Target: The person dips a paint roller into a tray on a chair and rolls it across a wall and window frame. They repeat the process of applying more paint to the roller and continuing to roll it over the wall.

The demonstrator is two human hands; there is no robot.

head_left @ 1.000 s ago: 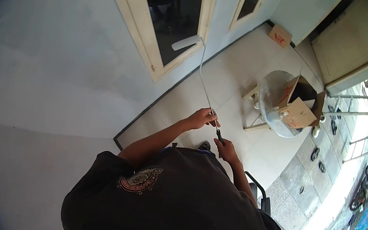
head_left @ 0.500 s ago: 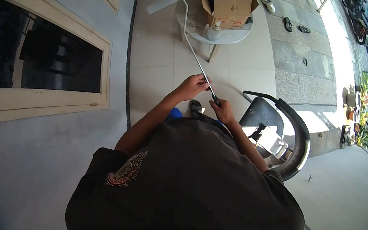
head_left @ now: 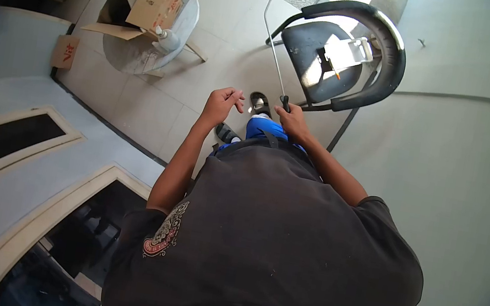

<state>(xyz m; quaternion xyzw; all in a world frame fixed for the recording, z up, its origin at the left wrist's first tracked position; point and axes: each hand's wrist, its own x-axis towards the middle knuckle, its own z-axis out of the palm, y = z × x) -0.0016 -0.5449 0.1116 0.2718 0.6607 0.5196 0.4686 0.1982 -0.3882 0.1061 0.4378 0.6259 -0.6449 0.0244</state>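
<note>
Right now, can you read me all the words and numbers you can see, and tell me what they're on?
"Vit", in red, on the small cardboard box by the wall; the last letters are uncertain.
Print on the open cardboard box on the round table: too small to read.
On the black shirt, the round emblem: lettering too blurred to read.
On the pole in the right hand: no writing shows.

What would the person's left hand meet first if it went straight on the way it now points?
Probably the thin silver metal pole that the right hand grips: the open left hand points away from the body towards it. Depth is unclear, so it might pass beside it.
</note>
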